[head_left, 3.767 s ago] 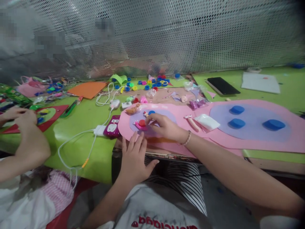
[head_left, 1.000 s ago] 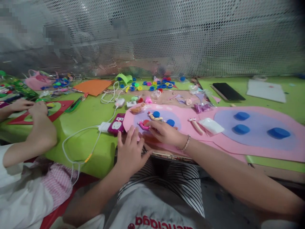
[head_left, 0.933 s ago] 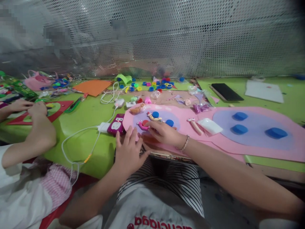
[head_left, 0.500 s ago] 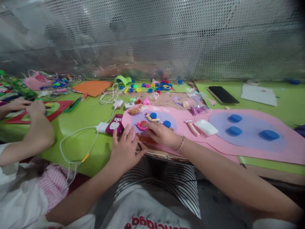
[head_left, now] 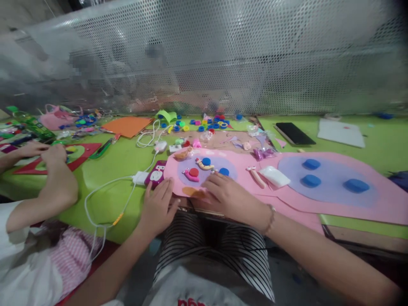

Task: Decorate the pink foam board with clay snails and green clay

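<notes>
“Pink paper sheet (head_left: pixel 244 163), that's what both hands are at, isn't it? Where is it?”

“Flat on the green table (head_left: pixel 105 204), at the near edge. The right hand (head_left: pixel 228 196) rests over its near side, fingers bent and drawn together by the lilac oval (head_left: pixel 225 161). Whether they pinch anything underneath, I can't tell from here.”

“And the left?”

“The left hand (head_left: pixel 158 208) lies flattened, fingers side by side at the sheet's left edge, close to the purple power socket (head_left: pixel 156 174). I see nothing in it.”

“What's on the oval?”

“A magenta clay snail (head_left: pixel 190 178) with a red bottle cap (head_left: pixel 194 172) for a shell, a cream clay snail (head_left: pixel 204 167) with a blue bottle cap (head_left: pixel 206 161), and a third cap (head_left: pixel 224 171) just beyond the right hand's fingers. Something like tiny white eyes (head_left: pixel 213 171) peeks out beside it.”

“So which step is this?”

“Fitting a body to that third cap, I'd judge. The next move seems to call for a light press, so that soft clay isn't squashed.”

“Farther out?”

“A pale clay roll (head_left: pixel 256 177) with eyes beside a white packet (head_left: pixel 276 177), then a second pink sheet (head_left: pixel 385 205) carrying three more blue caps (head_left: pixel 311 180).”
</notes>
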